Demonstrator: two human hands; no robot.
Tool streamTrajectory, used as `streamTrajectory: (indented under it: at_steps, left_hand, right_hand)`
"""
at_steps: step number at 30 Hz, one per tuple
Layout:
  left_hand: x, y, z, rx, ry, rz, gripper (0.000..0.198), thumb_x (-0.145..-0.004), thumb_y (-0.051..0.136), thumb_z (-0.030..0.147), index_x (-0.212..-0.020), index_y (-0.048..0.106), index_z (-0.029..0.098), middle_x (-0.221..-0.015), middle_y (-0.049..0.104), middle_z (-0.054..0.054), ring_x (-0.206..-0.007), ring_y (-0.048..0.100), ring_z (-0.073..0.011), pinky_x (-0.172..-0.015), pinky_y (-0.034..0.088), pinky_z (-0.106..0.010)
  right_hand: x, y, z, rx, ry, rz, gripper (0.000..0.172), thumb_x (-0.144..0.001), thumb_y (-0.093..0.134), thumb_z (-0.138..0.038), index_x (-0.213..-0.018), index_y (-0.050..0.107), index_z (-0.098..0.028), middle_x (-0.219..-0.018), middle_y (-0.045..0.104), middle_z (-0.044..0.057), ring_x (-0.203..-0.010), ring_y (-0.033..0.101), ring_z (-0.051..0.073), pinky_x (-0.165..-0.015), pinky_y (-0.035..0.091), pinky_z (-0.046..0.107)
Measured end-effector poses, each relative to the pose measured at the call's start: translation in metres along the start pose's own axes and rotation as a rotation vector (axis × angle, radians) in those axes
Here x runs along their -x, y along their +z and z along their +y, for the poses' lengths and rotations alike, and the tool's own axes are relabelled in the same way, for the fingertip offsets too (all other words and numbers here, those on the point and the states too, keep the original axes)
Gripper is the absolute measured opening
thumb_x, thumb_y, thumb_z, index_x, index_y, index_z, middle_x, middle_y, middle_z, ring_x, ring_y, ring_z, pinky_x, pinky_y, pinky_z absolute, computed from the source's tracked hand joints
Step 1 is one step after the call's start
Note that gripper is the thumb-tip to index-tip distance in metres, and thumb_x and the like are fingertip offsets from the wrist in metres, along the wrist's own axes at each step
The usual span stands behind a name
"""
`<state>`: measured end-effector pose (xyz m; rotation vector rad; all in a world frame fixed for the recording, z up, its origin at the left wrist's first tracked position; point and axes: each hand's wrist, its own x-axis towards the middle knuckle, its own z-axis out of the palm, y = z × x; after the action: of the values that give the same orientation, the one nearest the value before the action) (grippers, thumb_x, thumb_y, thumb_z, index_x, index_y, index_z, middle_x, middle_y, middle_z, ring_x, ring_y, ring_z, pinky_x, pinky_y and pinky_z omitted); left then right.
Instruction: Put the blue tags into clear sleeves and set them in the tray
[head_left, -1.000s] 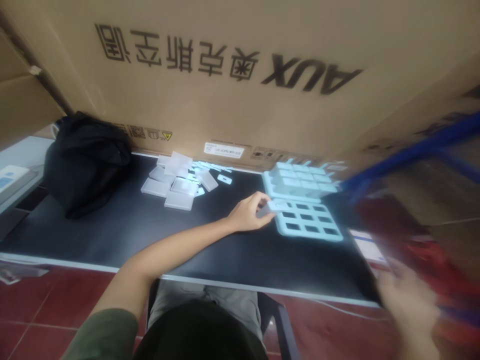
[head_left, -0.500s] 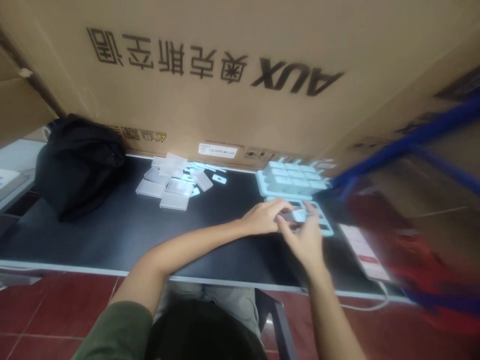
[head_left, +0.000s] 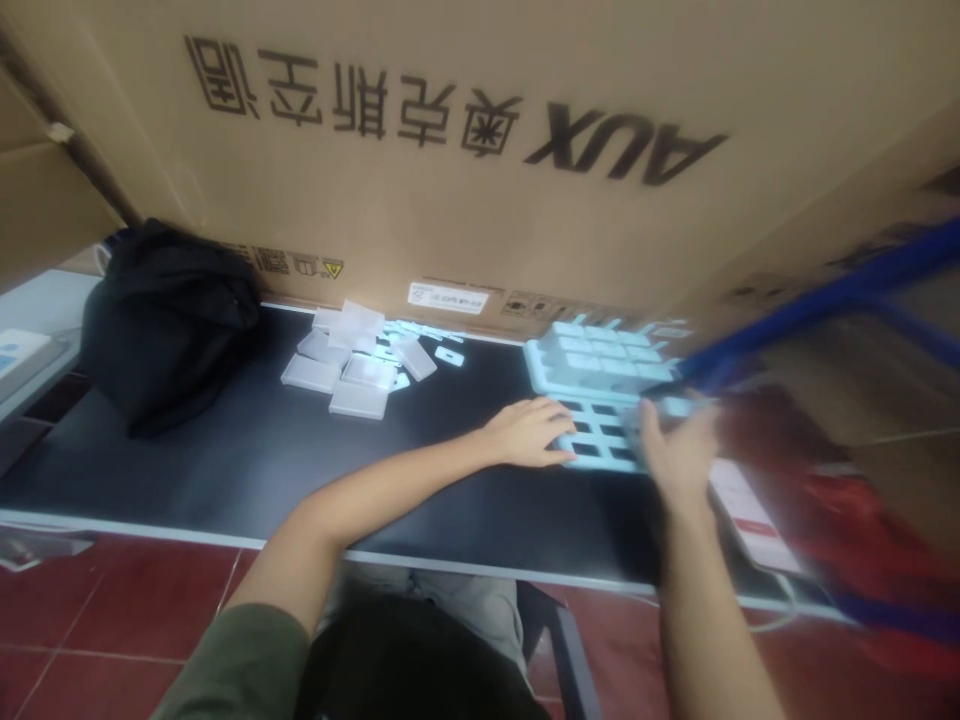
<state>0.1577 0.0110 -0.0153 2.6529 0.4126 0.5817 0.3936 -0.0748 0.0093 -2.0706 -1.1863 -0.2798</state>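
A light-blue frame with rectangular openings point(head_left: 600, 465) lies on the dark table point(head_left: 442, 500). My left hand point(head_left: 531, 432) rests at its left edge, fingers closed on that rim. Over the frame's right end is my right hand point(head_left: 681, 440), blurred by motion, with a small light-blue piece point(head_left: 677, 406) between thumb and fingers. Behind the frame stands a light-blue tray point(head_left: 536, 370) bearing rows of block-shaped moulds point(head_left: 600, 360) with tabs sticking up. On the left, several translucent lids point(head_left: 358, 400) lie in a loose pile with small light-blue tags point(head_left: 450, 356) beside them.
A black cloth bag point(head_left: 165, 320) sits at the table's left. A large cardboard box point(head_left: 450, 220) stands along the back. At the right are a white and red box point(head_left: 754, 515) with a white cable and a blue metal bar point(head_left: 825, 285).
My right hand has moved right, away from my left hand, carrying the light-blue piece. More of the frame's openings show. The view has shifted slightly.
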Motion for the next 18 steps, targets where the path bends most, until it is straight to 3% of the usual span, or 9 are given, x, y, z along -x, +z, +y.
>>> streamTrajectory:
  at_steps: [5,11,18]
  left_hand:
    - [0.005,-0.008,0.003,-0.052,0.009,-0.025,0.041,-0.100,0.058,0.051,-0.127,0.065,0.021,-0.145,0.058,-0.010,-0.137,0.052,-0.0259,-0.110,0.053,-0.044]
    - [0.005,-0.011,-0.001,-0.078,0.022,-0.033,0.043,-0.099,0.058,0.055,-0.127,0.064,0.023,-0.145,0.058,-0.010,-0.137,0.050,-0.0260,-0.102,0.057,-0.041]
    - [0.005,-0.008,-0.004,-0.093,0.037,-0.020,0.046,-0.099,0.058,0.057,-0.127,0.064,0.022,-0.143,0.058,-0.009,-0.135,0.051,-0.0253,-0.100,0.057,-0.040]
  right_hand:
    - [-0.010,0.005,0.012,0.065,0.005,-0.004,0.089,-0.089,0.045,-0.076,-0.143,0.049,-0.006,-0.133,0.059,0.033,-0.120,0.060,0.044,-0.103,0.045,0.055]
    - [-0.015,0.015,0.023,0.105,-0.009,-0.140,0.087,-0.089,0.047,-0.066,-0.149,0.042,-0.004,-0.134,0.059,0.031,-0.120,0.061,0.044,-0.103,0.047,0.058]
    - [-0.010,0.025,0.025,0.135,-0.018,-0.108,0.089,-0.087,0.051,-0.060,-0.150,0.036,0.001,-0.141,0.053,0.034,-0.129,0.055,0.046,-0.107,0.045,0.059]
